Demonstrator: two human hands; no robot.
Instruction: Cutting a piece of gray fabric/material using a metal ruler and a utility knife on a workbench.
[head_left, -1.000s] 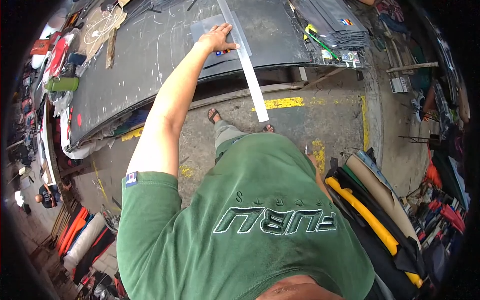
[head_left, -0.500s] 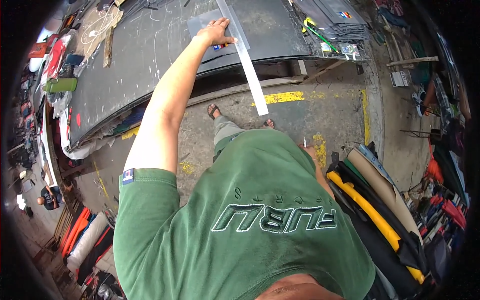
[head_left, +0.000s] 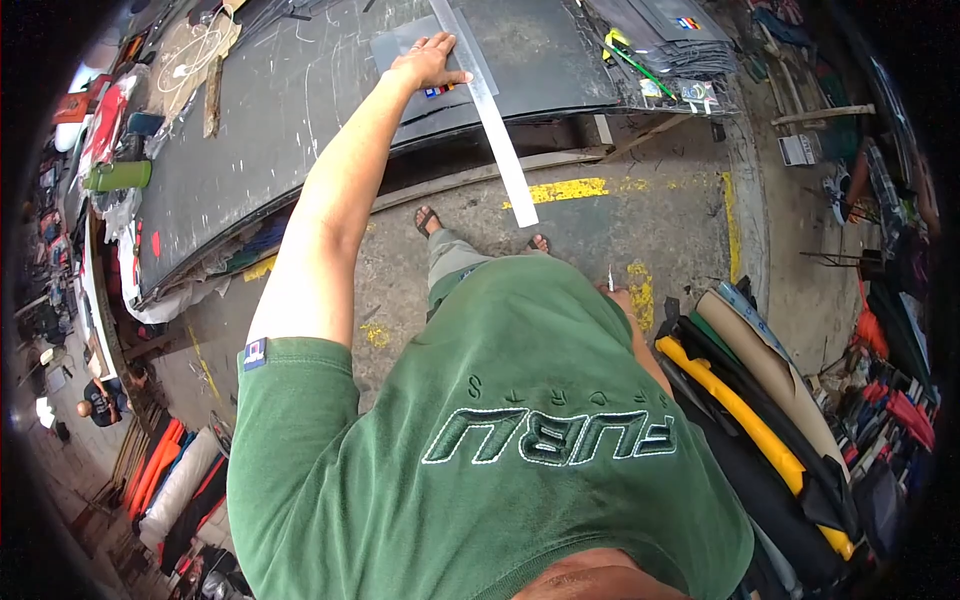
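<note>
At upper centre, the left hand (head_left: pixel 428 62), spread flat and gripping nothing, presses a long ruler (head_left: pixel 506 152) already laid across a grey sheet (head_left: pixel 400 46), further progress unclear; the right hand (head_left: pixel 622 298), right of centre, is too hidden to judge.

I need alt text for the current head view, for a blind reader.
A person's left hand spreads over a grey sheet, thumb touching a long straightedge overhanging the dark table; the right hand, partly hidden by the green shirt, holds a small pale object.
</note>
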